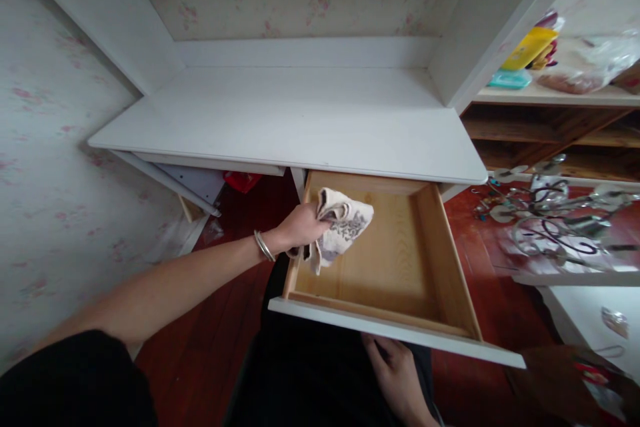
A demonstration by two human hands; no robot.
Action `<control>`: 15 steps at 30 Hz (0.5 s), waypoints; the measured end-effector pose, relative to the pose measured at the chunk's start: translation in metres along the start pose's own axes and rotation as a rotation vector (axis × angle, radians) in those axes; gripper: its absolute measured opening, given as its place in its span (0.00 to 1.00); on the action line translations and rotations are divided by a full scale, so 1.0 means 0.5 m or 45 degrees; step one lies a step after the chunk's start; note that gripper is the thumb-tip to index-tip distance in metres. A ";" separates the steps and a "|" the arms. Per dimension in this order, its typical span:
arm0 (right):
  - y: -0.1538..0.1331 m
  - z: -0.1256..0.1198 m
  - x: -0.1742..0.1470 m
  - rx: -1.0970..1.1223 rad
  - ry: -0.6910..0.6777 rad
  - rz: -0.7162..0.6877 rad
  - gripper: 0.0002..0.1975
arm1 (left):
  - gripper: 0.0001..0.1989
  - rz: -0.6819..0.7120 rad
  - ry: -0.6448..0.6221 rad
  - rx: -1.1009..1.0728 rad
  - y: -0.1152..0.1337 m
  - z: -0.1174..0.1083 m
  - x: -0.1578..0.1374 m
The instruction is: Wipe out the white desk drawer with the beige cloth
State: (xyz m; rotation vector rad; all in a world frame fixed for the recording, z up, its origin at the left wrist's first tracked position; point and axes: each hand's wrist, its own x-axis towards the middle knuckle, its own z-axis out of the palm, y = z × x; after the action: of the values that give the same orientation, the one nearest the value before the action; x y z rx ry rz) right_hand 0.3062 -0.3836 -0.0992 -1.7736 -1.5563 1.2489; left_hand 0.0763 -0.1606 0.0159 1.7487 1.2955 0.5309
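Note:
My left hand (304,223), with a silver bangle at the wrist, is closed around a folded cloth (346,230). This cloth is cream with a dark grey pattern and hangs over the left side of a pulled-out drawer (400,247). Bare pale wood shows inside the drawer, and its front panel (390,330) is white. Just below that panel is my right hand (397,377), its thumb and a finger stretched apart with nothing seen between them. Its fingertips are partly hidden at the panel's lower edge.
The drawer belongs to a white desk (300,113) against flowered wallpaper. A metal chandelier (560,213) lies to the right, near wooden shelves (550,133) holding a yellow container (531,47) and plastic bags. Something red (243,180) sits beneath the desk on the red-brown floor.

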 end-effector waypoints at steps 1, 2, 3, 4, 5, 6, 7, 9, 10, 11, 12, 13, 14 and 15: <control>0.001 0.000 0.000 -0.005 -0.001 -0.006 0.22 | 0.12 -0.168 0.069 -0.229 -0.001 0.005 -0.010; 0.002 0.000 0.001 -0.010 -0.002 -0.008 0.22 | 0.12 -0.333 0.133 -0.449 -0.003 0.009 -0.018; 0.004 0.000 0.001 -0.012 -0.003 -0.008 0.22 | 0.11 -0.473 0.193 -0.645 -0.007 0.013 -0.023; 0.006 0.001 0.002 -0.014 -0.002 -0.008 0.22 | 0.11 -0.578 0.255 -0.802 -0.012 0.016 -0.024; 0.008 0.001 0.003 -0.013 0.002 -0.007 0.22 | 0.10 -0.645 0.318 -0.913 -0.017 0.020 -0.021; 0.009 0.002 0.004 -0.011 0.007 -0.009 0.22 | 0.10 -0.676 0.382 -0.973 -0.024 0.023 -0.014; 0.010 0.003 0.004 -0.010 0.012 -0.014 0.22 | 0.09 -0.684 0.447 -0.969 -0.030 0.027 -0.003; 0.009 0.003 0.004 -0.012 0.025 -0.029 0.21 | 0.08 -0.674 0.569 -0.830 -0.041 0.035 0.034; 0.007 0.002 0.003 -0.015 0.030 -0.035 0.21 | 0.07 -0.667 0.622 -0.724 -0.044 0.039 0.057; 0.004 0.002 0.002 -0.018 0.032 -0.040 0.21 | 0.07 -0.667 0.666 -0.631 -0.046 0.044 0.082; 0.002 0.001 0.001 -0.018 0.035 -0.043 0.21 | 0.06 -0.670 0.698 -0.564 -0.047 0.049 0.108; -0.001 0.001 0.001 -0.016 0.039 -0.045 0.21 | 0.06 -0.675 0.725 -0.505 -0.046 0.056 0.133; -0.003 0.000 0.000 -0.012 0.043 -0.045 0.21 | 0.06 -0.681 0.747 -0.455 -0.043 0.064 0.158; -0.005 0.000 -0.001 -0.010 0.046 -0.043 0.22 | 0.06 -0.689 0.763 -0.399 -0.039 0.073 0.180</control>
State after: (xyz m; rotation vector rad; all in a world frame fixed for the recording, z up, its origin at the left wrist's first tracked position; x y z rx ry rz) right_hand 0.3047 -0.3832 -0.0971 -1.7577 -1.5659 1.1899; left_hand 0.1261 -0.0908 -0.0338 0.9409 1.8934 0.9145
